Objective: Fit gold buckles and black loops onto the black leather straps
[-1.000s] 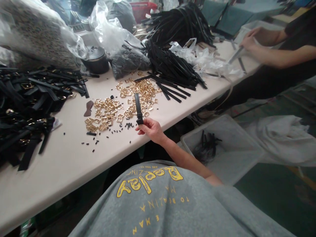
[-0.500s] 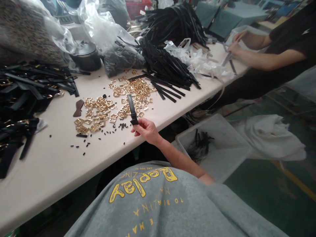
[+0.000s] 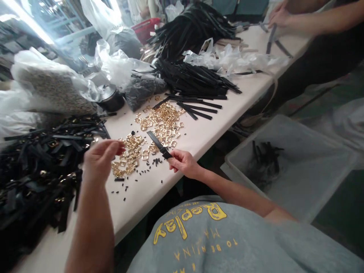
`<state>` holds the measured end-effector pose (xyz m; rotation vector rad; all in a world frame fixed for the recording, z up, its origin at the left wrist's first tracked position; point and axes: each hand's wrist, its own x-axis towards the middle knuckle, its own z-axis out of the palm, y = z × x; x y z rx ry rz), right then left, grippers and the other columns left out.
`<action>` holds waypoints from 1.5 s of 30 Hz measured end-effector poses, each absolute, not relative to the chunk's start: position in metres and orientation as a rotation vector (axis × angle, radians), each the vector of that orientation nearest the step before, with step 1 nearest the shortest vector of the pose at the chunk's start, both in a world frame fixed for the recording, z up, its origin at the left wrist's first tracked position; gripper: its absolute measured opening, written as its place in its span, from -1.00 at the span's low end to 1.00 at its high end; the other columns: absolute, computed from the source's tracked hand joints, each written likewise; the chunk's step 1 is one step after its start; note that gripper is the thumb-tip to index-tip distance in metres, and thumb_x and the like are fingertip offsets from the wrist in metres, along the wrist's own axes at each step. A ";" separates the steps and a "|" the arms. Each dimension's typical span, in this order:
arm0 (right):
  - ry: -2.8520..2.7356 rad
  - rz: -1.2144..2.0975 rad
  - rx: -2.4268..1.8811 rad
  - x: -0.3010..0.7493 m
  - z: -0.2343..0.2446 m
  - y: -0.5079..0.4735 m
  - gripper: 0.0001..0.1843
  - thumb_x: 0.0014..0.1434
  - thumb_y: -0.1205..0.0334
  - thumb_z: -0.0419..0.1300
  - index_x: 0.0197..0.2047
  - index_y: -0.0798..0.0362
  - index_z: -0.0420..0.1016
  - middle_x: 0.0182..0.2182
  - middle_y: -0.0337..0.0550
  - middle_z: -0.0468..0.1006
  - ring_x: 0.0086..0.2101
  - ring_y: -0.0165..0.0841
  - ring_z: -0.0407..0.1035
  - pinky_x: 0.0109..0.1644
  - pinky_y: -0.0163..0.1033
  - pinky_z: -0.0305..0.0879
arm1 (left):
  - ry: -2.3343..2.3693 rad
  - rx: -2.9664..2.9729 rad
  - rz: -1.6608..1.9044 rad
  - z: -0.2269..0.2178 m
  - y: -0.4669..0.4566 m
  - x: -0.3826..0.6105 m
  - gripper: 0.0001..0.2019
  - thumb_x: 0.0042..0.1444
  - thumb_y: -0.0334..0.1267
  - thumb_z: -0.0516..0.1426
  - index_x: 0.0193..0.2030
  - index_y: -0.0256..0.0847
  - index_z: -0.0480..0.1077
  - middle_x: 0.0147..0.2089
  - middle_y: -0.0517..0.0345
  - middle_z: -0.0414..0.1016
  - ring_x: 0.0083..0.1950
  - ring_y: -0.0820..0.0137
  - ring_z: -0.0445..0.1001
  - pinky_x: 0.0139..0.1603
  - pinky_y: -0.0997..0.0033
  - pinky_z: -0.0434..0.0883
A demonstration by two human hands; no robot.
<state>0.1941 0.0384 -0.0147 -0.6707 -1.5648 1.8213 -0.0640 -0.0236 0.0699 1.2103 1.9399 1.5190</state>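
My right hand [image 3: 183, 163] pinches the end of a short black strap [image 3: 156, 142] that has a narrow loop near my fingers. The strap points up and left over the table. My left hand [image 3: 100, 161] is at the left side of the nearer pile of gold buckles [image 3: 129, 153], its fingers curled together. Whatever it may hold is hidden. A larger heap of gold buckles [image 3: 166, 117] lies beyond the strap. Small black bits [image 3: 156, 162] are scattered on the table below the buckles.
Black straps with gold buckles [image 3: 54, 151] are heaped at left. Cut black strips [image 3: 193, 81], plastic bags [image 3: 236, 57] and a black pot [image 3: 111, 99] stand behind. A white bin [image 3: 301, 151] is at right. Another person's hands [image 3: 280, 17] hold strips at the far right.
My left hand has come into view and reached the buckles' left side, where a brown tool lay that is now out of sight. My right hand still holds the strap; the view has shifted.
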 end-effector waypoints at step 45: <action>-1.700 1.680 -0.679 0.188 -0.014 0.038 -0.77 0.21 0.09 0.16 -0.31 0.10 0.40 -0.60 -0.33 0.42 -0.63 -0.55 0.24 -0.53 -0.44 0.18 | 1.372 0.436 1.560 -0.002 -0.034 0.018 -0.58 -0.30 -0.11 0.45 -0.42 -0.24 0.37 -0.39 0.15 0.58 -0.47 0.51 0.54 -0.45 0.62 0.46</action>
